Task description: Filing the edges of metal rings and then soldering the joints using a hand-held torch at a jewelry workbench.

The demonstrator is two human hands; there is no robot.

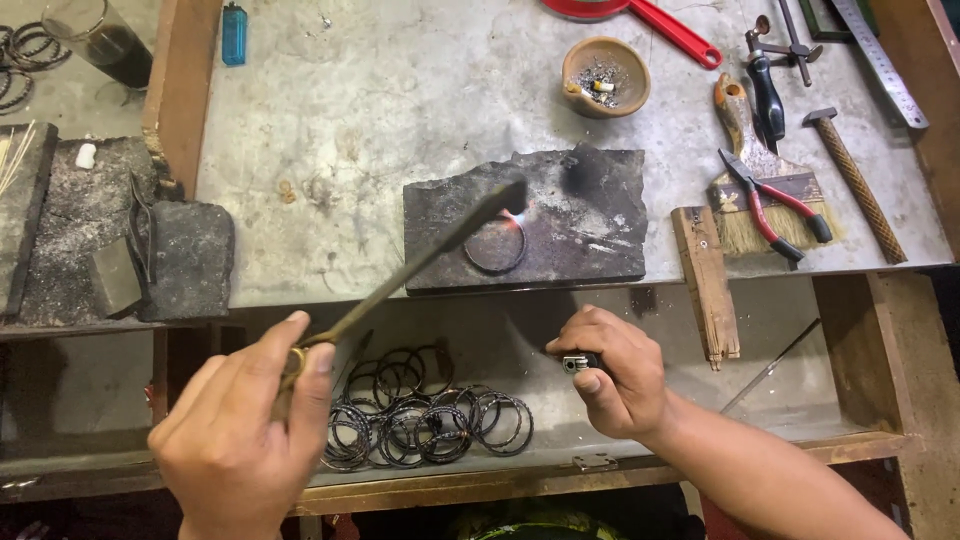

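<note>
Grey worktop (400,110) up top, scuffed and dusty. Dark slab (585,235) at its front edge, centre. Brush (745,205) and red pliers (775,205) toward the right edge, hammer (855,185) beside them, wooden block (705,280) hanging over the front edge. Ashtray (605,75) near the back edge, blue lighter (233,33) at the back left corner. Below the front edge, a tray with a heap of dark bangles (430,415). Left hand (235,440) closed around the torch (420,265), gripping its brass end; dark nozzle slanting up over the slab's left half. Small flame (517,220) at the tip, licking the top of the ring (495,250). Ring lying flat on the slab, left of centre. Right hand (615,375) closed in a fist on a small black-and-silver lighter (577,363), held low over the tray, well apart from the slab.
</note>
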